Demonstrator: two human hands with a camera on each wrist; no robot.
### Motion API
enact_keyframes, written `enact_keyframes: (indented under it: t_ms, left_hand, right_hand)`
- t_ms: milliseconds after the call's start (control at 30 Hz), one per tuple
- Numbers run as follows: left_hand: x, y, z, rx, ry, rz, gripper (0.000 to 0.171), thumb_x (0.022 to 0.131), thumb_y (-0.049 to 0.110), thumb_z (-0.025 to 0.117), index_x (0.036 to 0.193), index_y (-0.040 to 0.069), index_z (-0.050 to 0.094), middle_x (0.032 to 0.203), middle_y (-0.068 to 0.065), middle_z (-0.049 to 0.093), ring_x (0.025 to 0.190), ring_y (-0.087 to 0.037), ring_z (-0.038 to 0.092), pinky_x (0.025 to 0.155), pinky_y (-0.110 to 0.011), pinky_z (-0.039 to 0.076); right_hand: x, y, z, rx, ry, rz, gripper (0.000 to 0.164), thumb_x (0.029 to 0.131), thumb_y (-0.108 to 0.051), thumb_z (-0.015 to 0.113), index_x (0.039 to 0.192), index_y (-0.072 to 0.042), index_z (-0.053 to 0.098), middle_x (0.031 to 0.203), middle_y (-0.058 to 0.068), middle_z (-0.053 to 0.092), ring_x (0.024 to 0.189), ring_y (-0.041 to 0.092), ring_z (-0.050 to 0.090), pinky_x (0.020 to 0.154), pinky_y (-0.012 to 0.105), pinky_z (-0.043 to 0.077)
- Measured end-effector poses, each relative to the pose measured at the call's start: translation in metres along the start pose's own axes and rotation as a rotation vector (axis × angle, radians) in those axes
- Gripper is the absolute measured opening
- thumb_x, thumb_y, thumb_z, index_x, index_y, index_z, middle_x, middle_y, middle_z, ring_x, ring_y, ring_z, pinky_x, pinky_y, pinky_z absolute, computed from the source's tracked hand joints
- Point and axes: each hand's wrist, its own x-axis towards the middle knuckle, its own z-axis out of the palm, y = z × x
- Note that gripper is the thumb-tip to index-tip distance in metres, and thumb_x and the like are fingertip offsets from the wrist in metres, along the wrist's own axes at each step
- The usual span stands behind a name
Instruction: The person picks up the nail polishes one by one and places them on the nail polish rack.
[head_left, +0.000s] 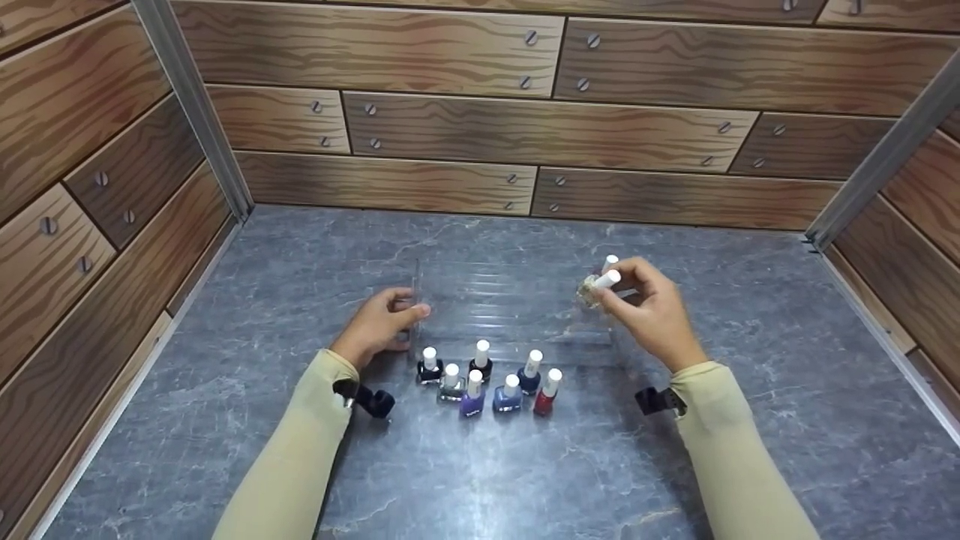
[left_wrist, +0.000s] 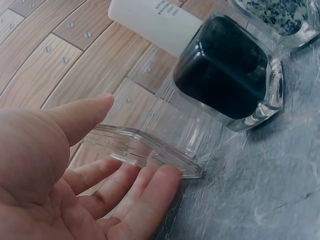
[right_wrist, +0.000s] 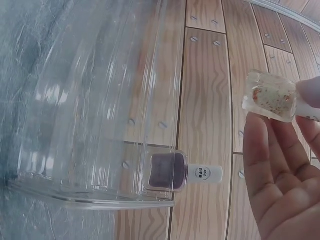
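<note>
My right hand pinches a nail polish bottle with a white cap and clear, flecked polish, holding it tilted above the right end of a clear plastic stepped rack. A purple nail polish bottle with a white cap stands at that end of the rack, partly hidden by my hand in the head view. At the opposite end, my left hand holds the rack's side panel, its thumb over the inner side and its fingers along the outer face.
Several white-capped nail polish bottles stand in front of the rack, among them a black one, a violet one, a blue-grey one and a red one. A wood-patterned wall encloses the grey marbled table.
</note>
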Motion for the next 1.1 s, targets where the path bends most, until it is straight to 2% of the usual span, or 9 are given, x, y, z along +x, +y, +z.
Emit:
enact_keyframes:
  t_ms: [367,567,800,1100]
  left_hand:
    - [0.002,-0.001,-0.001,-0.010,0.009,-0.011,0.068,0.098,0.025,0.074,0.154,0.004,0.042,0.150,-0.021,0.049,0.129,-0.037,0.057,0.094,-0.045,0.062]
    - [0.003,-0.001,-0.001,-0.003,0.008,-0.016,0.069,0.098,0.026,0.074,0.155,0.004,0.041,0.150,-0.020,0.049,0.128,-0.037,0.057,0.094,-0.045,0.062]
    - [0.003,0.000,-0.001,0.000,0.019,-0.011,0.067,0.098,0.025,0.075,0.153,0.004,0.044,0.147,-0.020,0.053,0.124,-0.037,0.059,0.091,-0.044,0.063]
    - [0.001,-0.001,0.001,-0.008,0.011,-0.008,0.068,0.098,0.026,0.074,0.154,0.004,0.043,0.146,-0.020,0.053,0.125,-0.037,0.059,0.093,-0.047,0.062]
  right_hand:
    - [0.004,0.005,0.019,0.045,0.057,-0.043,0.016,0.090,0.005,0.076,0.102,0.006,0.066,0.095,0.017,0.070,0.084,0.012,0.068,0.071,0.020,0.061]
    - [0.010,0.012,0.033,-0.016,0.079,-0.032,0.019,0.088,0.004,0.078,0.105,0.004,0.068,0.100,0.016,0.072,0.090,0.015,0.069,0.080,0.022,0.062]
    - [0.025,0.012,0.042,-0.105,0.023,-0.010,0.018,0.090,-0.002,0.078,0.105,0.000,0.069,0.102,0.013,0.073,0.094,0.023,0.070,0.083,0.020,0.061]
    - [0.047,0.012,0.054,-0.192,-0.080,0.000,0.016,0.091,0.000,0.074,0.106,0.001,0.069,0.103,0.015,0.075,0.095,0.027,0.073,0.088,0.035,0.063]
